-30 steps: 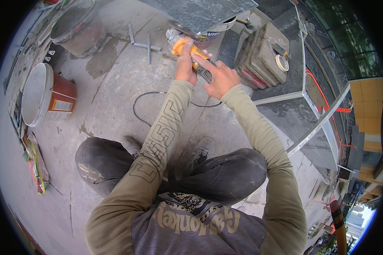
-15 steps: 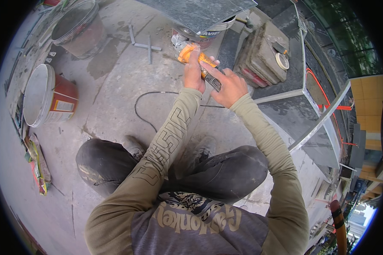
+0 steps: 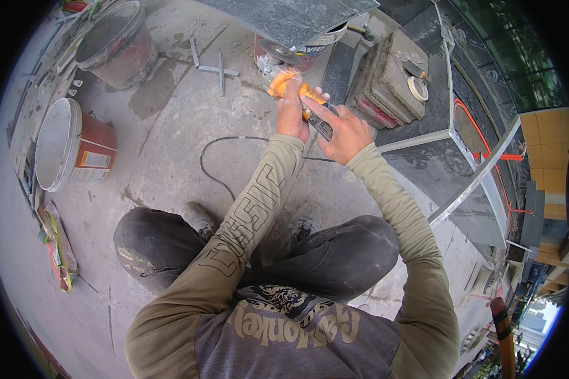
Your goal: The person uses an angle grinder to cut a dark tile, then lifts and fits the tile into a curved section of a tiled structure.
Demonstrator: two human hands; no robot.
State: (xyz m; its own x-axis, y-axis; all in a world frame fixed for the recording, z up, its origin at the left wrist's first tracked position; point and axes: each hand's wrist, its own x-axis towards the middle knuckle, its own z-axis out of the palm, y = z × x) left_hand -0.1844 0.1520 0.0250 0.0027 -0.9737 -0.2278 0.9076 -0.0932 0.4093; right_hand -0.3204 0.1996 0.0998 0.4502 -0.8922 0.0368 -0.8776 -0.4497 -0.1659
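An angle grinder point(image 3: 310, 104) with an orange front and dark rear body is held out before me with both hands. My left hand point(image 3: 291, 111) is closed round its front part. Farther back, my right hand point(image 3: 348, 131) grips the dark rear end. The tool's head points away from me, close under the near corner of a grey stone slab point(image 3: 291, 20). That slab lies on top of a paint bucket point(image 3: 306, 55). The disc is blurred and hard to make out against the bucket.
Two used buckets, one dusty point(image 3: 121, 54) and one red-sided point(image 3: 97, 148), stand left. Metal strips point(image 3: 221, 74) lie on the concrete. A black cord point(image 3: 202, 161) loops near my feet. To the right are stacked blocks point(image 3: 392, 79), a metal bar point(image 3: 477, 174) and an orange cord point(image 3: 466, 117).
Both hands have shifted slightly toward me and to the right with the grinder. Its head sits a little lower against the bucket, and more of the bucket's front shows.
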